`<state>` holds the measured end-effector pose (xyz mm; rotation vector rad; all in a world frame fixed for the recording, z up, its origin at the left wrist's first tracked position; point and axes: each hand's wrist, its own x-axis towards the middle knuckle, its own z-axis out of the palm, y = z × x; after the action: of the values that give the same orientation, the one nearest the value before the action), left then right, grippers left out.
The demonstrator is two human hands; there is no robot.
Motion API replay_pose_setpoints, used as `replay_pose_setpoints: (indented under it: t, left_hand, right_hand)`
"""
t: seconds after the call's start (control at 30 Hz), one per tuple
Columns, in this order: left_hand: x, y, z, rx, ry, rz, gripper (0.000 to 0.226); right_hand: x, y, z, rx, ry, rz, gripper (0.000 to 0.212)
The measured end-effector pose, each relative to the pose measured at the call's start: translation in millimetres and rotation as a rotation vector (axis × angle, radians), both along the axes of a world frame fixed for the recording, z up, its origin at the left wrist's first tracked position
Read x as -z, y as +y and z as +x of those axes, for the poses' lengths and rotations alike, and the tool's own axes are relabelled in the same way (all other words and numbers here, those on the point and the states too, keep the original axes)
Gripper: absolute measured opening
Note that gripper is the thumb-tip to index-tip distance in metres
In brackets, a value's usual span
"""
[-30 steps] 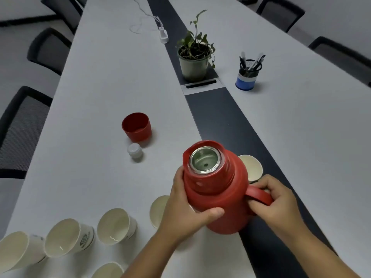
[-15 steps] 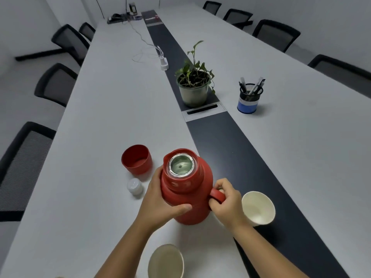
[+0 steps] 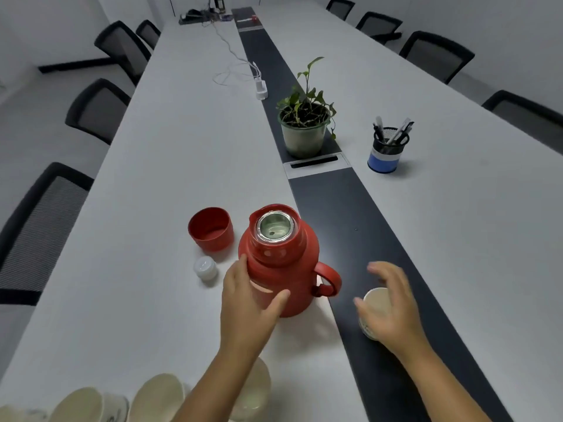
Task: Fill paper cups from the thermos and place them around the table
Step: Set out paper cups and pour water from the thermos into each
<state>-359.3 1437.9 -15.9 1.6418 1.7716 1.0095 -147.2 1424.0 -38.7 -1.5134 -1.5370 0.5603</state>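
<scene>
Long white bench (image 3: pixel 152 193), dark centre strip. Thermos (image 3: pixel 281 263) upright, uncapped, left hand (image 3: pixel 246 303) loosely spread against its side. Right of thermos, right hand (image 3: pixel 388 306) spread over paper cup (image 3: pixel 374 303), not yet gripping. Risk: hasty grab crushes or tips cup; elbow knocks thermos.

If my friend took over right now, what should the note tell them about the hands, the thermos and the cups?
Left hand: fingers open, resting against the side of the red thermos, which stands upright on the table with its top off.
Right hand: open, blurred, reaching around the paper cup on the dark centre strip; not clearly gripping yet.
Red lid cup and white stopper sit left of the thermos.
More paper cups wait at the near edge.
Done: thermos opened. Whether any cup is filled is unclear.
Left: fill the cups, set them around the table.
</scene>
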Motion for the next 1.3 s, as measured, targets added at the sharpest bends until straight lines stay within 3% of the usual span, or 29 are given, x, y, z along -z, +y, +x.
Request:
replay_pose_setpoints:
  t: [0.07,0.17,0.23,0.3,0.43,0.67,0.87,1.17,1.23,1.3]
  left_hand:
    - [8,-29,18,-0.04,0.06,0.087,0.07]
    - [32,-80,47,0.107,0.165,0.179,0.054]
    - [52,-109,58,0.295,0.286,0.099,0.051]
    - [73,-130,62,0.424,0.538,-0.053,0.055]
    - [100,-145,51,0.475,0.733,-0.134,0.059]
    - [101,-146,45,0.541,0.759,-0.226,0.058]
    - [104,-150,43,0.499,0.803,-0.04,0.056]
    - [102,-232,-23,0.266,0.669,0.117,0.044]
    - [103,-257,-45,0.22,0.678,0.11,0.031]
    - [103,-279,-66,0.183,0.675,0.042,0.033]
  right_hand:
    - [10,-25,26,0.096,0.053,0.017,0.061]
    - [35,-56,47,0.173,0.214,-0.099,0.084]
    - [55,-67,45,0.186,0.277,-0.252,0.094]
    - [72,-71,39,0.17,0.273,-0.379,0.101]
    - [78,-53,31,0.171,0.299,-0.419,0.107]
    - [72,-31,20,0.188,0.268,-0.321,0.098]
    - [69,-58,17,0.114,0.231,-0.312,0.083]
    - [71,-144,-29,0.01,0.316,-0.414,0.073]
    - [75,-157,-56,-0.044,0.304,-0.466,0.071]
    - [78,-166,-83,-0.097,0.293,-0.505,0.069]
